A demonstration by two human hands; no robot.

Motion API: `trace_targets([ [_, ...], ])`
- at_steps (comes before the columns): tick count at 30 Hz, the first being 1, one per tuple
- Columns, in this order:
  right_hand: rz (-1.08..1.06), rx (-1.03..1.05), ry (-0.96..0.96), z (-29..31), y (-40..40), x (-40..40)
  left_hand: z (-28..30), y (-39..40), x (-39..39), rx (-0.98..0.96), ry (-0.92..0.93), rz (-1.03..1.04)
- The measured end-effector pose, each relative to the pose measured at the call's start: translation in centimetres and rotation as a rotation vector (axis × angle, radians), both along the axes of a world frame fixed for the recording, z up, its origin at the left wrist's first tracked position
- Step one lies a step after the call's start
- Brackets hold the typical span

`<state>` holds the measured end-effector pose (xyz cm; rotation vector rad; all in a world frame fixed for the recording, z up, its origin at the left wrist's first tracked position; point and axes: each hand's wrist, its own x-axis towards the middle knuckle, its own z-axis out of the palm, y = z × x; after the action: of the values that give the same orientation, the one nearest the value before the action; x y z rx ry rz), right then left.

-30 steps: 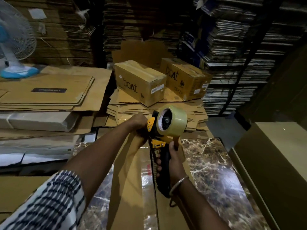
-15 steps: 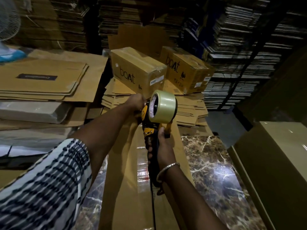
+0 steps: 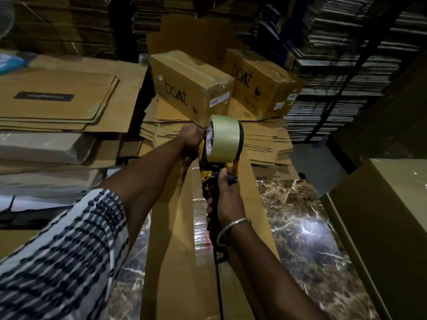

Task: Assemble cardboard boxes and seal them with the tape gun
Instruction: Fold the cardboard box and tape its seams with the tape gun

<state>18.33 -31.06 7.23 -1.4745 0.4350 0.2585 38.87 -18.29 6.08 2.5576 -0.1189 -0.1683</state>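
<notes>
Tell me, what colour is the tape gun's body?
Yellow and black tape gun, seen in the head view.

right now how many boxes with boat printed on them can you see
2. One boat box sits on the flat cardboard stack just beyond the tape gun; the other boat box is beside it to the right. More may be hidden behind.

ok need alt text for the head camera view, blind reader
A person's right hand grips a yellow and black tape gun at the far end of a long cardboard box, while the left hand holds that end. Flat cardboard stacks surround them.
</notes>
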Motion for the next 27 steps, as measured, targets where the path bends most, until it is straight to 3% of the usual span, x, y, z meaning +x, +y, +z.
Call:
trace_targets([
  [6,0.006,0.098,0.066,0.3,0.0,0.3,-0.6,-0.1,0.1,-0.136,0.001,0.085],
  [10,-0.005,0.066,0.013,0.6,0.2,0.3,-0.8,0.4,0.1,-0.305,0.006,0.117],
  [19,-0.02,0.03,0.032,0.0,0.8,0.3,-0.5,-0.1,-0.4,-0.209,0.017,0.107],
  [23,-0.01,0.029,0.019,0.0,0.7,0.4,0.0,0.3,-0.2,-0.014,0.093,0.068],
  [27,0.004,0.052,0.0,0.3,0.3,0.4,-0.3,1.1,-0.8,-0.048,-0.042,0.059],
])
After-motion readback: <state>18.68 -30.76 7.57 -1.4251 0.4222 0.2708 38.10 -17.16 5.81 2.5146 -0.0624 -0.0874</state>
